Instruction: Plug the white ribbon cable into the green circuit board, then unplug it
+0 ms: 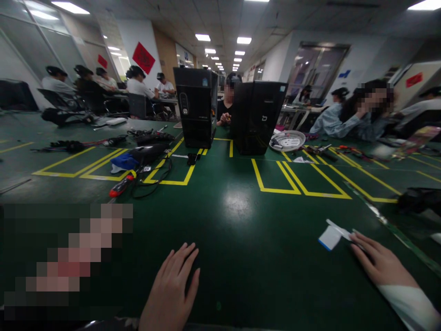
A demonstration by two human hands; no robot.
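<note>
My left hand (174, 287) lies palm down on the green tabletop (234, 257), fingers stretched out and slightly apart, with nothing in it. Farther right, my right hand (382, 259) has its fingertips closed on one end of a white flat ribbon cable (330, 236). The cable is folded, and its near end has a blue edge. It lies low over or on the table; I cannot tell which. Part of a small dark shape shows between the right thumb and forefinger, too hidden to name.
Two black computer towers (196, 110) (258, 119) stand ahead. A red-and-black screwdriver (120, 186), cables (155, 151) and a blue item (124, 161) lie left. A white basket (287, 140) sits beyond. Yellow tape marks the table. People sit around. A pixelated patch covers the lower left.
</note>
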